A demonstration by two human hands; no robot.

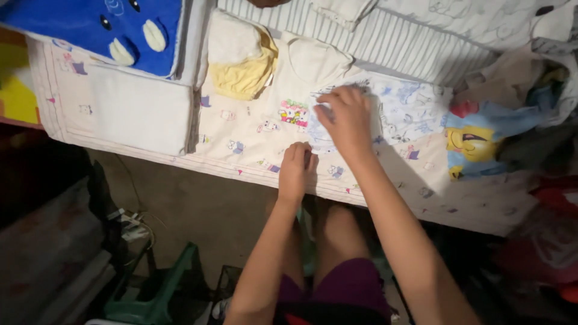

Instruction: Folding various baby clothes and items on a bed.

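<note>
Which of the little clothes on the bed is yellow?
The folded yellow garment near the blue pillow. The one under the right hand is white with blue drawings.

The bed (150, 153) is covered by a matt cotton-like sheet, cream with small cartoon prints, soft and slightly creased. Under the right hand (348, 120) lies a thin white printed garment (409, 105) with blue drawings, limp woven or knit cloth, wrinkled, no sheen. The left hand (296, 168) rests on the sheet near the bed's edge. The folded yellow cloth (244, 75) looks soft and knit, matt. The folded white cloth (141, 114) is smooth and flat. The blue pillow (90, 30) has a plush, fuzzy surface. The striped sheet (415, 48) looks like plain woven cloth. The green stool (156, 295) below is plastic, smooth with a dull gloss.
</note>
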